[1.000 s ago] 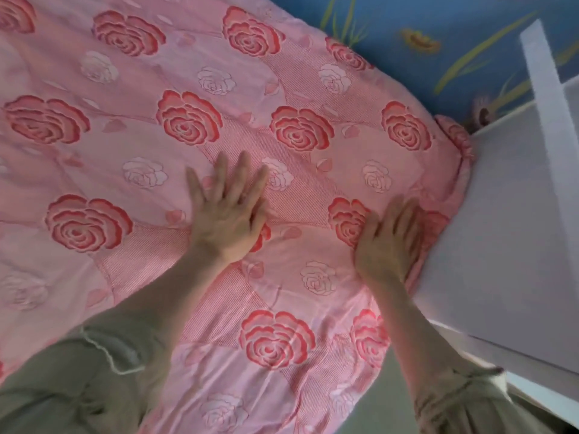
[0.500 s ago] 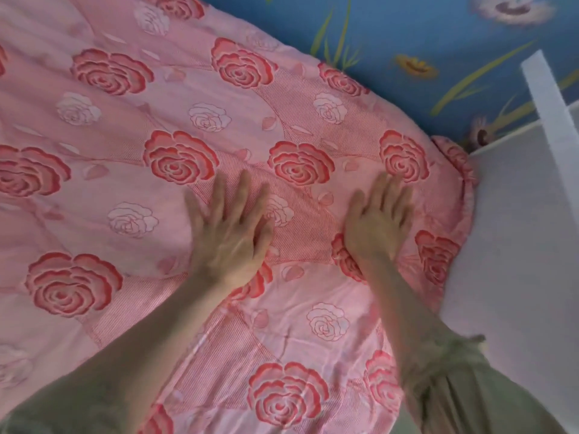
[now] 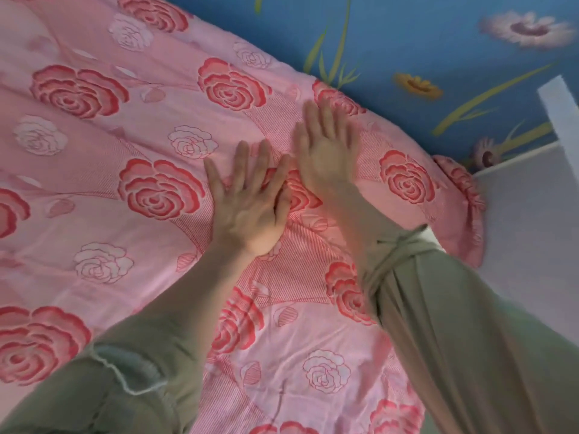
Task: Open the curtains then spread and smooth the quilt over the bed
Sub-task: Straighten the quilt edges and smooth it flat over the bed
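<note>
Right hand (image 3: pixel 326 155) slides from 3 o'clock edge to beside left hand (image 3: pixel 247 211), both hands flat-open on quilt (image 3: pixel 125 136); smoothing well along.

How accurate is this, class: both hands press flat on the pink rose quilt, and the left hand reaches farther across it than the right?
One detail is wrong. The head view shows the right hand reaching farther across the pink rose quilt than the left hand, which lies nearer the person. Both hands do press flat on it.
</note>
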